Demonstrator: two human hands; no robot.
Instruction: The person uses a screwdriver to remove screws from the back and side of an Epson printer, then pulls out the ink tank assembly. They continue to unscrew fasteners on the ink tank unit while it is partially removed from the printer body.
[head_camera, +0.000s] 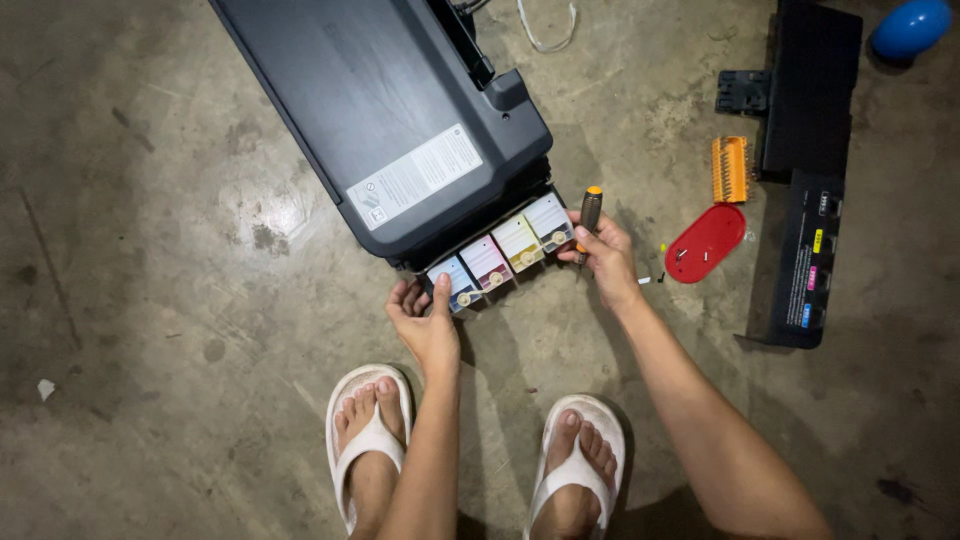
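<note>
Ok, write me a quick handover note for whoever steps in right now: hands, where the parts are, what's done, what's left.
Left hand: open, thumb on the ink tank unit at the printer corner.
Right hand: gripping a screwdriver beside the tanks.
Removed black cover, orange bit holder and red lid lie on the floor to the right.
Done: cover off, tanks exposed.
Left: tank unit apparently still attached; probably continue there.

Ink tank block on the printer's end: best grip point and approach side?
Take the ink tank block by its two short ends, coming from the open floor side. It is a long, narrow row along the printer; left hand and right hand already bracket it there.
</note>
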